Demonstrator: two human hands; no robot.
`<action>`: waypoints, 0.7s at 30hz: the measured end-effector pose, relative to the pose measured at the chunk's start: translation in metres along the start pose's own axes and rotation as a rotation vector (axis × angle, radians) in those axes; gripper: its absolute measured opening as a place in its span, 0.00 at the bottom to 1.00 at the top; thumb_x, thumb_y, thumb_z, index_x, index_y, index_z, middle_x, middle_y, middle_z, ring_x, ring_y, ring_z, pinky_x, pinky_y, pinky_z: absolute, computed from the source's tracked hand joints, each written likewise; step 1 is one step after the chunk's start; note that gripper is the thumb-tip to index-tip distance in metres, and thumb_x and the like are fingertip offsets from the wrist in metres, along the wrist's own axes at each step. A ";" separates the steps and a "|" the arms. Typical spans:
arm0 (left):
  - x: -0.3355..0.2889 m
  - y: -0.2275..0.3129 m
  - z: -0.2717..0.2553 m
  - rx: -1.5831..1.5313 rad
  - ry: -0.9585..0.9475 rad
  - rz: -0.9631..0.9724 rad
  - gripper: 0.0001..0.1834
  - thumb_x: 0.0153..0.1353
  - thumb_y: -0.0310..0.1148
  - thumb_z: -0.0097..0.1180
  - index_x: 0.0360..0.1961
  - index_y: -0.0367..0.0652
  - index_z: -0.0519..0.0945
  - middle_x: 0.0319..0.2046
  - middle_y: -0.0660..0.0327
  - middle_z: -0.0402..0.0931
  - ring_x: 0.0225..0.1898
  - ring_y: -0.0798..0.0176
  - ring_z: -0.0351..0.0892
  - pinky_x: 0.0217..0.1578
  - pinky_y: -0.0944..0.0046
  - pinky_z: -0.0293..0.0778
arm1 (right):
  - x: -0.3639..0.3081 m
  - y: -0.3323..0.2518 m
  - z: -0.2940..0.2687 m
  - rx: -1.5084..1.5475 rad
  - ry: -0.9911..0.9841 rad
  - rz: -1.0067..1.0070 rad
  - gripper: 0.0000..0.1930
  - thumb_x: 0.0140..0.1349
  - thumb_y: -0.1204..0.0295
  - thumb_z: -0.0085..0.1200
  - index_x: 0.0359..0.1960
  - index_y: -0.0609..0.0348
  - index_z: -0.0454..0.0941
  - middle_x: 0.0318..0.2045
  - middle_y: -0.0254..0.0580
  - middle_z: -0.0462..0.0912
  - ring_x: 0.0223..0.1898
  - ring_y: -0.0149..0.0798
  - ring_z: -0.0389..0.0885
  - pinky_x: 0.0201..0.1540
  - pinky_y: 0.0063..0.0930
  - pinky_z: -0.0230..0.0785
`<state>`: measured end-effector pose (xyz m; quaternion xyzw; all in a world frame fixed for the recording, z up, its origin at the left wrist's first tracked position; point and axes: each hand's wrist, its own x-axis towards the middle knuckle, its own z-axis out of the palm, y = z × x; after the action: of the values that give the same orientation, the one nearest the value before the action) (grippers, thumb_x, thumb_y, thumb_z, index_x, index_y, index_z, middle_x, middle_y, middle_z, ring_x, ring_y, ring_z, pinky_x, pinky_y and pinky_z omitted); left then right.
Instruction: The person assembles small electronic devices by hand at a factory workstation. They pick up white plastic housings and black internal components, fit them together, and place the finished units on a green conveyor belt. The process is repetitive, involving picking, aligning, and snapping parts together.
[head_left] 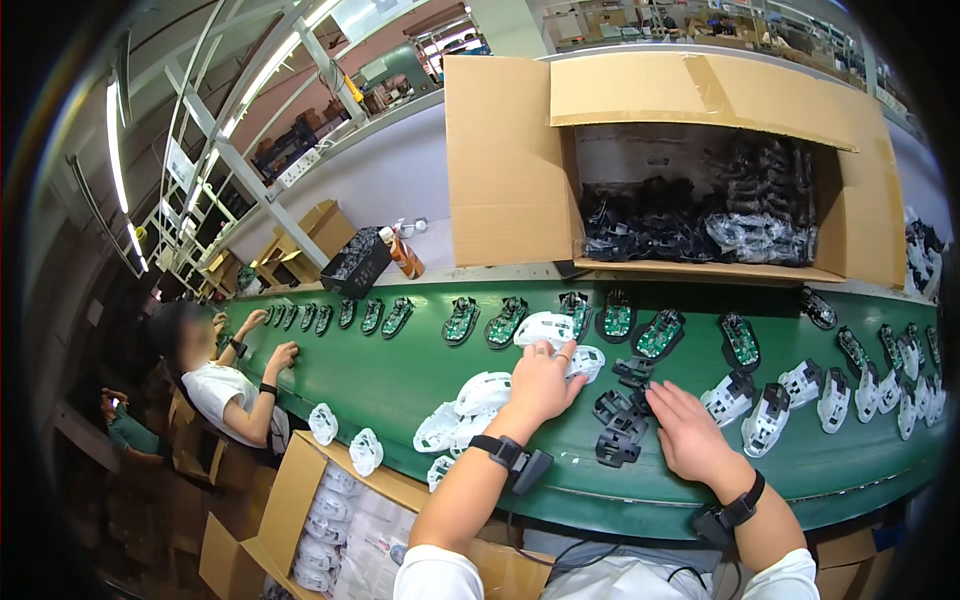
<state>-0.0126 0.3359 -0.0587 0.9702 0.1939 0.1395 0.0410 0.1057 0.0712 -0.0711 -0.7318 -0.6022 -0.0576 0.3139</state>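
Green counter point(400, 370) runs across the workspace, bearing two white shells point(545, 328) at the left hand point(543, 385) and a cluster of black plastic parts point(620, 425) just left of the right hand point(690, 430). Both kinds look light and stiff; the shells' smooth curves may be slippery, so their side edges seem the best hold, while the black parts' thin frames could snap if squeezed and are better taken by their outer rims. Left fingers bend over the shells, touching them, though whether they truly grip I cannot tell; the right hand is unclenched, fingers extended against the cluster's edge. Beyond lie a row of circuit boards point(660, 332) and an open carton point(500, 150).
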 end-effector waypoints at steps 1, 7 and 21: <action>0.000 -0.001 0.000 -0.005 0.021 0.028 0.30 0.60 0.47 0.68 0.58 0.39 0.79 0.48 0.45 0.77 0.49 0.42 0.78 0.50 0.46 0.78 | -0.001 0.005 0.004 -0.012 -0.001 0.009 0.23 0.59 0.81 0.57 0.59 0.62 0.79 0.60 0.56 0.79 0.63 0.58 0.76 0.65 0.50 0.69; -0.046 -0.002 -0.038 -0.096 -0.158 0.028 0.29 0.60 0.35 0.66 0.63 0.46 0.74 0.56 0.45 0.76 0.53 0.39 0.79 0.51 0.45 0.79 | -0.003 0.011 -0.003 0.148 0.128 0.214 0.15 0.63 0.78 0.56 0.52 0.63 0.82 0.47 0.54 0.86 0.49 0.57 0.83 0.52 0.45 0.77; -0.083 0.022 -0.048 0.270 -0.081 -0.035 0.42 0.54 0.68 0.63 0.37 0.29 0.87 0.40 0.45 0.82 0.46 0.44 0.78 0.66 0.41 0.60 | -0.008 0.004 -0.010 -0.204 0.077 0.196 0.33 0.44 0.60 0.76 0.53 0.61 0.82 0.53 0.50 0.81 0.50 0.52 0.80 0.52 0.43 0.76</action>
<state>-0.0920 0.2843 -0.0315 0.9682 0.2260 0.0720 -0.0795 0.1104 0.0590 -0.0684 -0.8126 -0.5063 -0.1154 0.2648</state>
